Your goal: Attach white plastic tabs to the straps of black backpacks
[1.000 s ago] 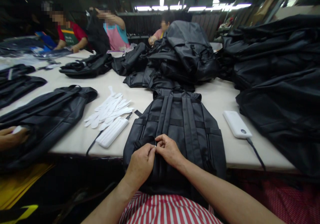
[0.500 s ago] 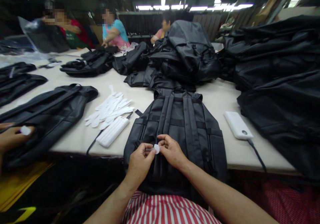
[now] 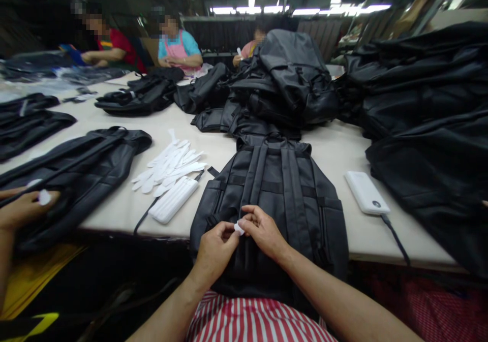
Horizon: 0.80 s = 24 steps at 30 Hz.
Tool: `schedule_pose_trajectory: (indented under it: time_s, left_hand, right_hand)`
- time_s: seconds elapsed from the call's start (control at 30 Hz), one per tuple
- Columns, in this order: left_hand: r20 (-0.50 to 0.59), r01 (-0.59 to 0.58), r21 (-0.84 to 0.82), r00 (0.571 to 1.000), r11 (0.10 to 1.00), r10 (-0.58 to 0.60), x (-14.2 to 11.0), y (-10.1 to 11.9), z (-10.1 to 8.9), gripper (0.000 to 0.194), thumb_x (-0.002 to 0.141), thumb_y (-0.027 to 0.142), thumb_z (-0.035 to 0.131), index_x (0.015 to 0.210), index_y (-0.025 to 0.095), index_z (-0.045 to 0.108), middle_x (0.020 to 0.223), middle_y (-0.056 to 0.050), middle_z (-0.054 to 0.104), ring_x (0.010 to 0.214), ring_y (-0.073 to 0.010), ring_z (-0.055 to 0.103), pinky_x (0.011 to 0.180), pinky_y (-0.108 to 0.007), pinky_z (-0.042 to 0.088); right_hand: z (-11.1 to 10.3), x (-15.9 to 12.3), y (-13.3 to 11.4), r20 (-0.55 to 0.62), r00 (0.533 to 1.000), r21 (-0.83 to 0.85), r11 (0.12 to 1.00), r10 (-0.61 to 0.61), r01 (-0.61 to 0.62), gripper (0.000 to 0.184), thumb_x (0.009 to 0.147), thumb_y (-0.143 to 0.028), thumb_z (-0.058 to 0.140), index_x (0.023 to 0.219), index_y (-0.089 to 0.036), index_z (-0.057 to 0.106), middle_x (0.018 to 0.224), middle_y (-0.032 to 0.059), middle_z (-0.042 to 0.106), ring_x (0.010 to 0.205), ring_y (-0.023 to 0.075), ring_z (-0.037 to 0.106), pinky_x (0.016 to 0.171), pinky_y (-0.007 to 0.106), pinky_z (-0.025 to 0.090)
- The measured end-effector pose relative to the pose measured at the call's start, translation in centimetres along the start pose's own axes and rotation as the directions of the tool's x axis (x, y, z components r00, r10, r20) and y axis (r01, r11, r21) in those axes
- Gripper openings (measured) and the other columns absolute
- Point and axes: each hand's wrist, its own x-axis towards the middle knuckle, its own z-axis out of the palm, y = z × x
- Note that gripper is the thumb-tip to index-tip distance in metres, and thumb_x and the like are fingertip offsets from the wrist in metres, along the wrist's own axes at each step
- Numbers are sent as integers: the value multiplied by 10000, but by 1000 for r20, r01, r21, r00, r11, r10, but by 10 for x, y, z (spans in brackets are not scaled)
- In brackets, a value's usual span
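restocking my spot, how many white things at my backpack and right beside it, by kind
white tab between left hand and right hand: 1
white power bank: 1
white ribbed block: 1
pile of white strips: 1
total: 4

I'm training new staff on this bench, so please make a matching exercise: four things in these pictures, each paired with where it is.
Things:
1. white tab
2. black backpack
3. power bank
4. white strips

Places:
A. In a loose pile on the table, left of the backpack
B. Between the left hand and right hand
C. On the table, right of the backpack
D. Flat on the table, straps up, under the hands

Pairs: 1-B, 2-D, 3-C, 4-A
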Motion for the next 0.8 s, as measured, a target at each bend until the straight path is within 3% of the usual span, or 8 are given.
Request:
schedule_pose_trajectory:
  time_s: [0.17, 0.37, 0.57, 0.8]
  left_hand:
    - [-33, -146, 129, 988, 981, 152, -2, 1, 6, 185, 786, 322, 511, 817, 193, 640, 801, -29, 682, 712, -164, 637, 674, -267, 481]
    - [-95, -73, 43, 992, 996, 77, -3, -3, 8, 191, 774, 370, 541, 834, 196, 593, 754, -5, 679, 668, -151, 644, 627, -249, 493]
    - [-93, -134, 148, 984, 980, 149, -3, 0, 5, 156, 778, 313, 512, 712, 199, 595, 687, 12, 663, 637, -142, 626, 613, -235, 465]
    - [-59, -110, 243, 990, 964, 128, 2, -2, 5, 165, 765, 330, 527, 707, 195, 602, 677, 1, 661, 628, -147, 619, 614, -245, 444]
  right_hand:
    - [0, 1, 4, -31, 1000, -1, 1000, 3, -3, 384, 677, -173, 604, 1045, -156, 497, 749, -23, 558, 619, 84, 527, 616, 232, 437]
    - [-1, 3, 11, 10, 1000, 93, 996, -21, 20, 406, 690, -163, 583, 1079, -176, 469, 759, -31, 554, 629, 83, 551, 630, 234, 446]
    - [-2, 5, 19, -45, 999, 27, 999, -24, 26, 410, 664, -170, 609, 1058, -195, 501, 731, -46, 525, 594, 78, 529, 596, 226, 438]
    - [-1, 7, 17, -8, 1000, 149, 989, 9, -8, 360, 647, -144, 575, 1001, -175, 512, 668, -56, 527, 545, 75, 512, 541, 212, 416]
